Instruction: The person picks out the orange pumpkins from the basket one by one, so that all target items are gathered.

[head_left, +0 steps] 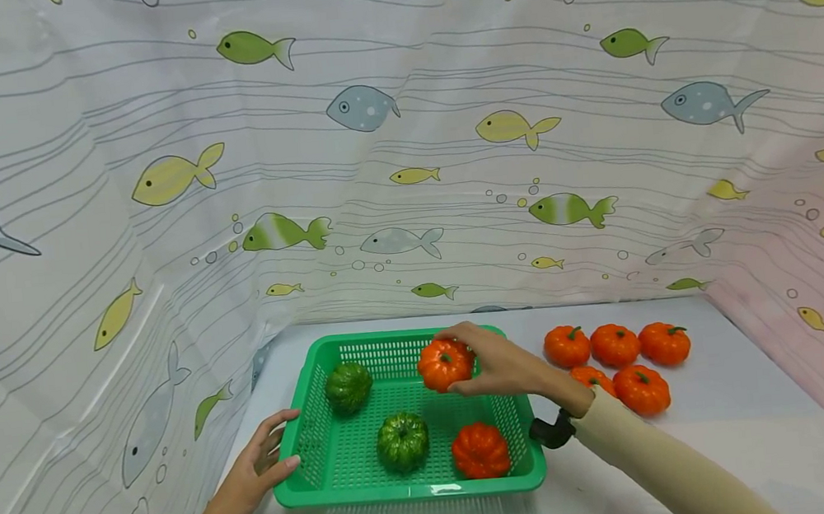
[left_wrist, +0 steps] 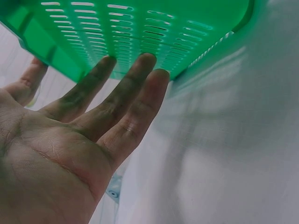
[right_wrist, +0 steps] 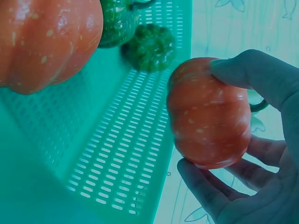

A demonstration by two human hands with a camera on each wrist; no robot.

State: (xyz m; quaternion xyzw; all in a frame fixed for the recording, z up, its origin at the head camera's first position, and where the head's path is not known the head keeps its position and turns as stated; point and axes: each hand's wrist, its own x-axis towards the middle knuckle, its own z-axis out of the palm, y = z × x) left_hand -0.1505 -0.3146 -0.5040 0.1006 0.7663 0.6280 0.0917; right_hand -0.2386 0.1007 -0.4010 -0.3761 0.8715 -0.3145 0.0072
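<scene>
My right hand (head_left: 498, 363) grips a small orange pumpkin (head_left: 443, 365) above the back right part of a green plastic basket (head_left: 353, 497). In the right wrist view, thumb and fingers clasp the sides of this pumpkin (right_wrist: 208, 116), and its green stem points toward the palm. Inside the basket sit two green pumpkins, one at the back left (head_left: 348, 387) and one near the middle front (head_left: 403, 441). A red-orange pumpkin (head_left: 480, 451) lies in the front right corner. With fingers extended, my left hand (head_left: 250, 475) rests against the basket's left side; the fingertips meet its slotted wall (left_wrist: 124, 35).
Several orange pumpkins (head_left: 616, 345) stand in a group on the white table (head_left: 724, 401), right of the basket and partly behind my right forearm. A fish-patterned curtain (head_left: 403, 167) encloses the table at the back and on both sides.
</scene>
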